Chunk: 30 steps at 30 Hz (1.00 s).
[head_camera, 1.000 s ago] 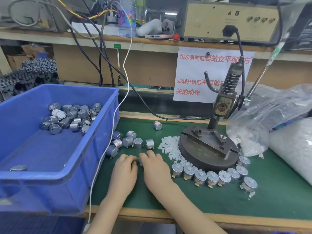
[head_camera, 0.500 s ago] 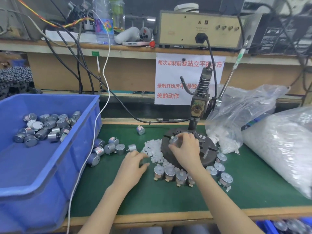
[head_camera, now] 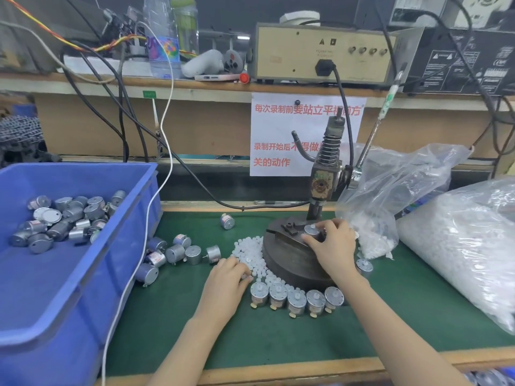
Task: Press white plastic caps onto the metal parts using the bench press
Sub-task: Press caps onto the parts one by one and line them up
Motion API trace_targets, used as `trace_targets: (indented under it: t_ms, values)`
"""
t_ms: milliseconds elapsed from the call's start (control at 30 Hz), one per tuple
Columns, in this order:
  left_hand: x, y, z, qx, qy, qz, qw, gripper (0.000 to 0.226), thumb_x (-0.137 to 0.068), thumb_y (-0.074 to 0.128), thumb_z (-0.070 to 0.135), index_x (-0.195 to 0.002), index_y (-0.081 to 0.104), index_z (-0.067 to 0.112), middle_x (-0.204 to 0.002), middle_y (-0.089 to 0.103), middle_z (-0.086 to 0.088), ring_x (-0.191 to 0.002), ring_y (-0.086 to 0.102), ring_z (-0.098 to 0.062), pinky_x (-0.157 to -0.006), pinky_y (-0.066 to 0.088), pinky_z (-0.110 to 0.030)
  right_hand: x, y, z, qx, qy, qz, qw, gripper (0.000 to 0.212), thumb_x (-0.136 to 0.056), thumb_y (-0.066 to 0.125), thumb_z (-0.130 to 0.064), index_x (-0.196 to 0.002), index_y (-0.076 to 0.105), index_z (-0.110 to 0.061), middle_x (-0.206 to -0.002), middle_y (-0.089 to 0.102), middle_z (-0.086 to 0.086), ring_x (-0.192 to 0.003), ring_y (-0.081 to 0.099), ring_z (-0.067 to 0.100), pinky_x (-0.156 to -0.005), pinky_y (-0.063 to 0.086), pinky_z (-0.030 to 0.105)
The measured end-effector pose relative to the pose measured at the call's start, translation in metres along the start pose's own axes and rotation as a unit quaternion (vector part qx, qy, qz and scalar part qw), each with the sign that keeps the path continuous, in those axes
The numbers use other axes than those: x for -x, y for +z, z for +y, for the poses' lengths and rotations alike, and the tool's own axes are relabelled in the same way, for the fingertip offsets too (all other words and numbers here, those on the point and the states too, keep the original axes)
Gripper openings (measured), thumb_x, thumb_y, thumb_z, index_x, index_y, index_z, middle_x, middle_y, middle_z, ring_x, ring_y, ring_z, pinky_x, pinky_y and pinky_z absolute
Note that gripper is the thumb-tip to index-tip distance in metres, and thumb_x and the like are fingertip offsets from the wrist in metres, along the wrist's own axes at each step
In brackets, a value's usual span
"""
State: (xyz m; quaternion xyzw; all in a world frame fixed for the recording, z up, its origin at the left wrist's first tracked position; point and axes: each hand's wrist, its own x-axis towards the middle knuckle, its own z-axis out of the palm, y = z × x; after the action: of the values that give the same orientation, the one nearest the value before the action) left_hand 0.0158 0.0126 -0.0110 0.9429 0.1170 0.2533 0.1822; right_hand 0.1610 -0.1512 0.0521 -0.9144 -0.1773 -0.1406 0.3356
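- Bin (head_camera: pixel 122 280): solid blue, no markings.
- Mat (head_camera: pixel 278 338): plain dark green.
- Plastic caps (head_camera: pixel 250 254): translucent white.
- Metal parts (head_camera: pixel 296 302): silver-grey; the front row shows white tops.
- Press base (head_camera: pixel 289 263): dark grey, near black.
- Notice sheet (head_camera: pixel 278 129): white with red characters.
- Control box (head_camera: pixel 306 57): beige, with a black plug.
- Bags (head_camera: pixel 459 246): clear film over white contents.
- Cable (head_camera: pixel 149 217): white.
- Bench edge (head_camera: pixel 278 371): pale wood tone.
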Motion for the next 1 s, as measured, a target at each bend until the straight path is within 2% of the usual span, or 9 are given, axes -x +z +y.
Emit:
trace_targets:
  t_ms: [200, 300, 400, 533, 600, 700, 767, 867, 1000]
  values:
    - [0.003, -0.001, 0.0, 0.007, 0.008, 0.016, 1.0, 0.017, -0.092, 0.054, 0.024, -0.094, 0.066, 0.013, -0.096, 0.056, 0.0, -0.091, 0.048, -0.02, -0.079, 0.035, -0.024, -0.01, 0.006, -0.005, 0.041, -0.011, 0.021, 0.999, 0.045, -0.078, 0.07, -0.042, -0.099, 0.056, -0.005, -0.118, 0.043, 0.015, -0.111, 0.039, 0.031, -0.09, 0.037, 0.039]
    - [0.003, -0.002, 0.001, 0.012, 0.015, 0.014, 1.0, 0.018, -0.092, 0.054, 0.025, -0.099, 0.068, 0.015, -0.096, 0.055, -0.001, -0.091, 0.047, -0.02, -0.079, 0.034, -0.023, -0.008, 0.008, -0.005, 0.016, 0.007, 0.002, 1.0, 0.053, -0.08, 0.068, -0.043, -0.113, 0.053, -0.005, -0.124, 0.041, 0.015, -0.118, 0.037, 0.029, -0.095, 0.035, 0.039]
    - [0.003, -0.003, 0.001, 0.014, 0.017, 0.012, 1.0, 0.018, -0.092, 0.055, 0.024, -0.098, 0.068, 0.015, -0.095, 0.055, 0.0, -0.09, 0.047, -0.019, -0.078, 0.033, -0.022, -0.014, -0.008, -0.004, -0.177, 0.072, -0.013, 0.982, 0.066, -0.087, 0.06, -0.038, -0.14, 0.033, -0.009, -0.143, 0.029, 0.013, -0.132, 0.03, 0.026, -0.106, 0.028, 0.041]
    - [0.004, -0.003, 0.002, 0.019, 0.021, 0.017, 0.999, 0.014, -0.089, 0.059, 0.022, -0.093, 0.069, 0.013, -0.093, 0.056, 0.0, -0.089, 0.049, -0.021, -0.076, 0.032, -0.022, -0.039, -0.047, -0.018, -0.39, 0.056, 0.062, 0.917, 0.061, -0.091, 0.048, -0.014, -0.145, 0.022, -0.018, -0.15, 0.024, 0.001, -0.136, 0.026, 0.014, -0.111, 0.024, 0.033]
    - [0.003, -0.003, 0.002, 0.025, 0.02, 0.018, 0.999, 0.013, -0.088, 0.06, 0.02, -0.093, 0.07, 0.014, -0.093, 0.057, 0.0, -0.09, 0.05, -0.021, -0.077, 0.032, -0.021, -0.058, -0.071, -0.035, -0.453, 0.041, 0.059, 0.888, 0.052, -0.089, 0.048, -0.013, -0.138, 0.032, -0.022, -0.134, 0.044, -0.009, -0.118, 0.044, -0.001, -0.096, 0.035, 0.016]
    - [0.003, -0.003, 0.003, 0.022, 0.022, 0.012, 0.999, 0.017, -0.089, 0.06, 0.022, -0.099, 0.071, 0.015, -0.095, 0.057, 0.0, -0.092, 0.049, -0.019, -0.077, 0.031, -0.02, -0.083, -0.098, -0.059, -0.52, 0.072, 0.057, 0.849, 0.039, -0.083, 0.051, -0.02, -0.121, 0.043, -0.014, -0.089, 0.054, -0.012, -0.08, 0.053, -0.003, -0.065, 0.037, 0.021]
    - [0.003, -0.003, 0.003, 0.018, 0.023, 0.007, 1.0, 0.018, -0.089, 0.059, 0.024, -0.1, 0.071, 0.016, -0.095, 0.057, 0.0, -0.092, 0.048, -0.018, -0.076, 0.029, -0.019, -0.085, -0.104, -0.06, -0.517, 0.074, 0.06, 0.851, 0.037, -0.087, 0.05, -0.017, -0.123, 0.041, -0.012, -0.089, 0.053, -0.009, -0.087, 0.054, 0.006, -0.072, 0.039, 0.025]
    - [0.003, -0.004, 0.003, 0.017, 0.026, 0.01, 0.999, 0.015, -0.088, 0.061, 0.023, -0.094, 0.071, 0.013, -0.093, 0.057, 0.0, -0.09, 0.049, -0.019, -0.074, 0.031, -0.02, -0.066, -0.097, -0.049, -0.505, 0.036, 0.086, 0.858, 0.009, -0.09, 0.048, -0.012, -0.096, 0.048, -0.018, -0.083, 0.054, -0.008, -0.077, 0.054, 0.003, -0.07, 0.043, 0.019]
    - [0.004, -0.004, 0.003, 0.022, 0.027, 0.008, 0.999, 0.012, -0.087, 0.061, 0.019, -0.09, 0.067, 0.009, -0.092, 0.056, -0.001, -0.089, 0.049, -0.019, -0.074, 0.032, -0.02, -0.045, -0.088, -0.047, -0.458, -0.009, 0.132, 0.879, 0.023, -0.09, 0.053, -0.014, -0.069, 0.046, -0.02, -0.067, 0.05, -0.008, -0.061, 0.048, 0.0, -0.06, 0.041, 0.009]
